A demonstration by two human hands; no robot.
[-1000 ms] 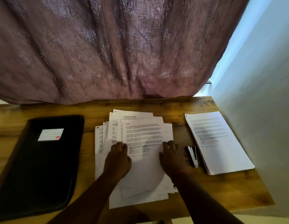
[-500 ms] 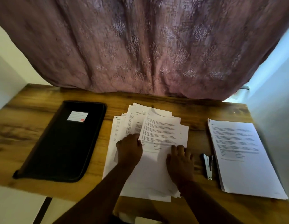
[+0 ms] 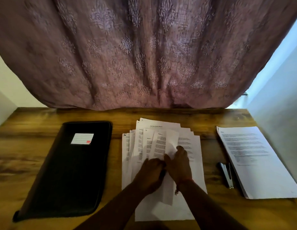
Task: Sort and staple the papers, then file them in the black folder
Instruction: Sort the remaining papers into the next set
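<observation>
**Lifting one sheet off the loose pile**

The step in hand looks like sorting: a single top sheet (image 3: 166, 146) is being peeled from the fanned pile of papers (image 3: 161, 163) in the middle of the tabletop (image 3: 28, 146). To do it well, I would keep the rest of the pile pinned flat while the sheet comes away — loose pages drag their neighbours — and lift from one edge rather than crumpling the middle, where the sheet already bows upward.

The left hand (image 3: 150, 175) lies on the pile with its fingers curled at the sheet's lower part; whether it pinches the paper or only presses it, I cannot tell. The right hand (image 3: 178, 165) touches the left, its fingers curled round the sheet's right edge, gripping it.

The black folder (image 3: 66, 171) lies closed to the left, well apart from the pile. A neat stack (image 3: 257, 161) sits to the right, with the stapler (image 3: 225, 175) just beside it — untouched.
</observation>
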